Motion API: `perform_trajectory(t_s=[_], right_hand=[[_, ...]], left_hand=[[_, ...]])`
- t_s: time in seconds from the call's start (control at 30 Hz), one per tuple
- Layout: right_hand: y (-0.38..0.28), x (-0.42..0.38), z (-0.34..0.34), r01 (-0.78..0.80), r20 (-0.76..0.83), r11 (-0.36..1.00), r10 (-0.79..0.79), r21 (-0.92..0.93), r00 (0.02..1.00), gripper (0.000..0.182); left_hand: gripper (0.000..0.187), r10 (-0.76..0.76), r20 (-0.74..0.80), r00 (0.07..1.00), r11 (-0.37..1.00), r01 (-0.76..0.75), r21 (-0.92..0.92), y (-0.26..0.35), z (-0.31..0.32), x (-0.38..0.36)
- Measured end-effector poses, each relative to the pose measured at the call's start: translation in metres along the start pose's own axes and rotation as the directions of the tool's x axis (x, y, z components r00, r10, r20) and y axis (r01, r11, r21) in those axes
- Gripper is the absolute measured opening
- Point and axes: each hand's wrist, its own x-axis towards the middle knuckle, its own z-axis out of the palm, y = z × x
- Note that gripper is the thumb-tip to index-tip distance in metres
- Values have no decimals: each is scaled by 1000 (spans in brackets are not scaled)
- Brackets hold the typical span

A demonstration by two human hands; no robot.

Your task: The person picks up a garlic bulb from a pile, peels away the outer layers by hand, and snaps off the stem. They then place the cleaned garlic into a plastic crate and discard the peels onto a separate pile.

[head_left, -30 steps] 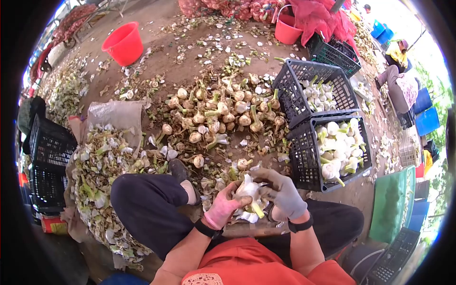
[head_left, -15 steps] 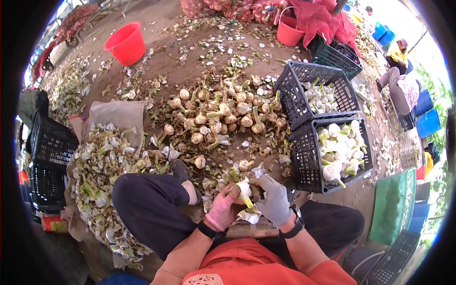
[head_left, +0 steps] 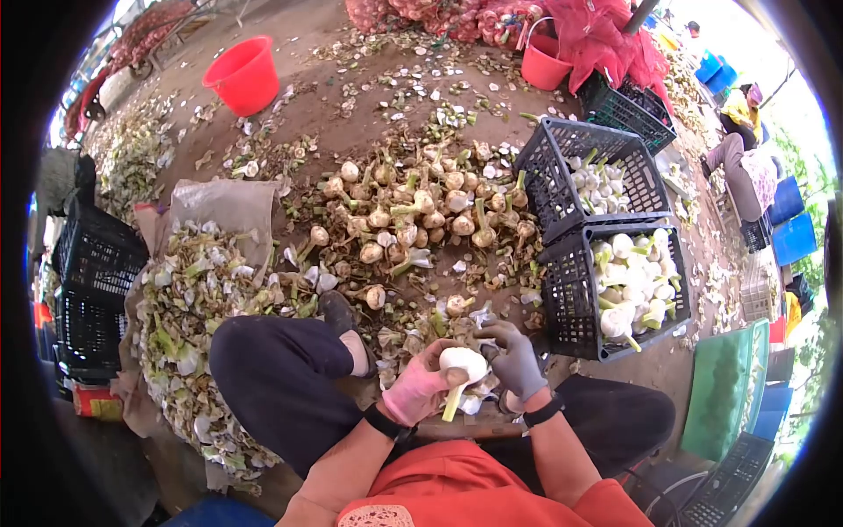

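Observation:
A white garlic bulb (head_left: 464, 364) with a short green stem pointing down is held by my left hand (head_left: 420, 383), in a pink glove, its fingers and thumb closed round the bulb's left side. Just right of the bulb, my right hand (head_left: 515, 358), in a grey glove, has its fingers curled; whether something small is between them I cannot make out. Beyond my hands, a heap of unpeeled garlic (head_left: 413, 206) lies on the ground. White bulbs (head_left: 634, 279) fill the near black crate (head_left: 571, 303); more are in the crate behind it (head_left: 549, 176).
Peelings (head_left: 198, 342) are piled left of my leg, beside stacked black crates (head_left: 92, 290). Red buckets (head_left: 241, 79) (head_left: 543, 63) and red net sacks (head_left: 421, 18) stand farther back. A green crate (head_left: 724, 386) is at right. Another person (head_left: 739, 114) sits at far right.
The bulb has turned in my left hand and now shows its round white side, stem lower. My right hand has moved slightly up and away from it. The view has shifted slightly.

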Motion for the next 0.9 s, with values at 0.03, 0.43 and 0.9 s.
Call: perform_trajectory(t_s=[0.03,0.43,0.9], right_hand=[[-10,3,-11,-211,107,894,183,395,977,30],[-38,19,-95,-328,-18,712,431,621,902,26],[82,108,-105,-125,-442,989,147,79,885,37]], left_hand=[[58,58,-76,995,979,-41,200,-2,-3,3],[72,346,-126,930,780,-211,589,-14,7,16],[43,209,-340,917,788,48,614,-23,-2,46]])
